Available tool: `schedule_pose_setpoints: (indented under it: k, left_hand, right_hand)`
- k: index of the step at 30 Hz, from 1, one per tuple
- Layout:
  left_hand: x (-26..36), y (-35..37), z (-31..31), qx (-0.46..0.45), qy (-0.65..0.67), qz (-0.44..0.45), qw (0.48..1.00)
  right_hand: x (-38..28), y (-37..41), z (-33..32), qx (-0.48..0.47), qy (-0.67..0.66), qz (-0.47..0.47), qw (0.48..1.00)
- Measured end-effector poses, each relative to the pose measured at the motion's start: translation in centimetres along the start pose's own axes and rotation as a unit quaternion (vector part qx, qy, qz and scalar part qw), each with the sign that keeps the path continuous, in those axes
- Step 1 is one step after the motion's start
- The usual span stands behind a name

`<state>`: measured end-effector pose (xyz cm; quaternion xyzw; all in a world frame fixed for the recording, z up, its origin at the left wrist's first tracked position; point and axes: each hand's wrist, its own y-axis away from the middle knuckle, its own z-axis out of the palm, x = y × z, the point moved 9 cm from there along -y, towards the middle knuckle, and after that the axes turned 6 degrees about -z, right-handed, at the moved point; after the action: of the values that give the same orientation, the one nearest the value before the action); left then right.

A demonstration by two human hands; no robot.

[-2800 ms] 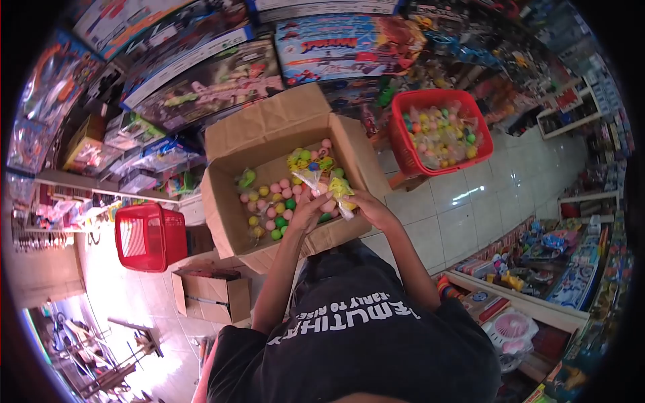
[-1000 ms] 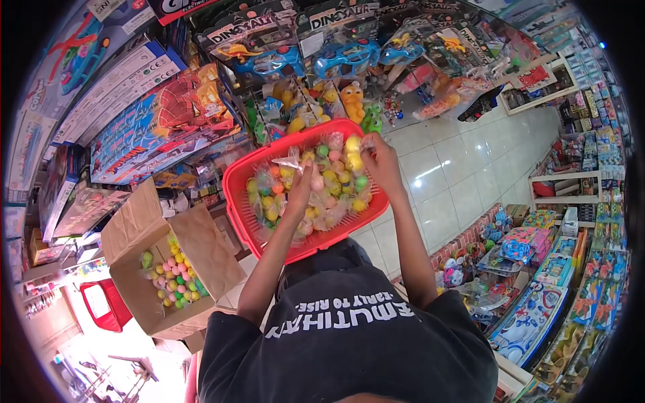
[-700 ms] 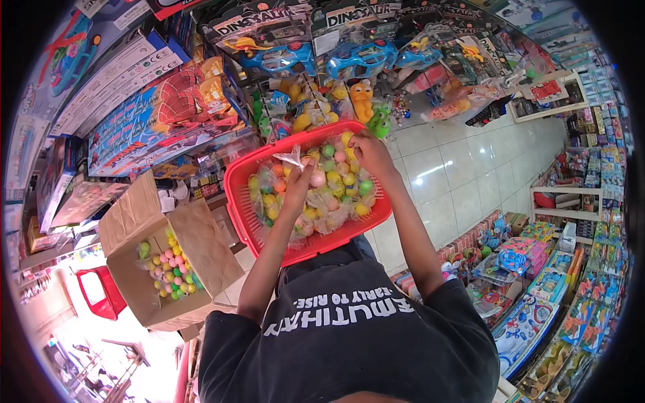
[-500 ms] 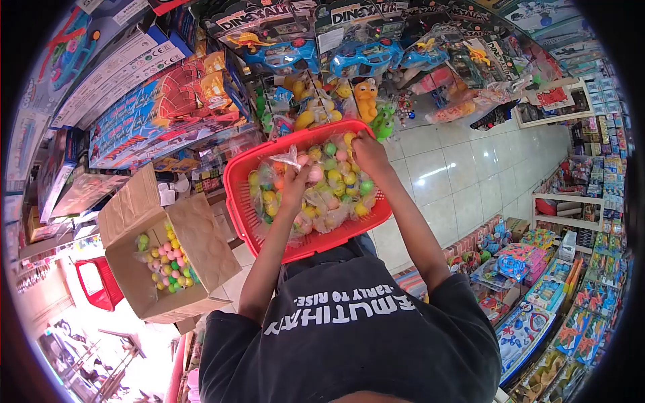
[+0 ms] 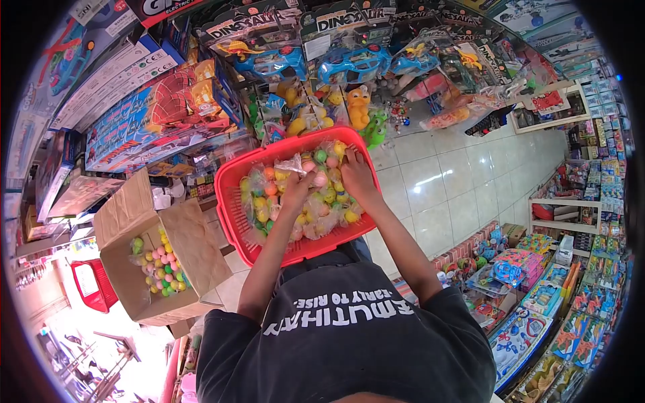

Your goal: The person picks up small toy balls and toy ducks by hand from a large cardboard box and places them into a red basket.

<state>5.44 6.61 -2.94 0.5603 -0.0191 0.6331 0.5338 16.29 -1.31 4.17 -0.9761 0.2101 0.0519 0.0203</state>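
Both hands (image 5: 329, 181) palm-down — in basket (image 5: 232, 208) (red).

Cardboard box (image 5: 201, 255) beside boxed toys (image 5: 154, 115)

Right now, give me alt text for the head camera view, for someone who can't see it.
From above, a person's left hand and right hand lie on clear bags of coloured balls in a red basket; an open cardboard box of balls sits beside it.
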Motion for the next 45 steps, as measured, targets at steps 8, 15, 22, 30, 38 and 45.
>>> schedule_pose_setpoints:
  k: [8, 15, 22, 30, 38, 45]
  left_hand:
    - [0.1, -0.6, 0.3, -0.016, -0.001, 0.013, 1.0]
    - [0.8, -1.9, 1.6, -0.055, -0.071, 0.027, 0.996]
    - [0.9, -4.0, 3.6, -0.161, -0.285, 0.132, 0.936]
    - [-0.2, -6.4, 3.3, -0.155, -0.359, 0.149, 0.908]
    - [-0.3, -5.7, 3.4, -0.102, -0.254, 0.035, 0.961]
    - [1.1, -4.5, 3.8, -0.1, -0.311, 0.223, 0.918]
  right_hand:
    - [-1.2, 0.4, 0.1, 0.002, 0.114, -0.037, 0.993]
    - [-1.8, 2.1, 0.3, 0.016, 0.097, -0.061, 0.993]
    - [-2.3, 3.0, 1.7, -0.007, 0.03, -0.079, 0.996]
    - [-0.3, 3.2, 2.5, -0.061, -0.05, 0.031, 0.996]
    - [0.2, 2.4, 3.7, -0.1, -0.034, 0.056, 0.993]
    - [0.3, 2.0, 4.3, -0.072, -0.024, 0.085, 0.993]
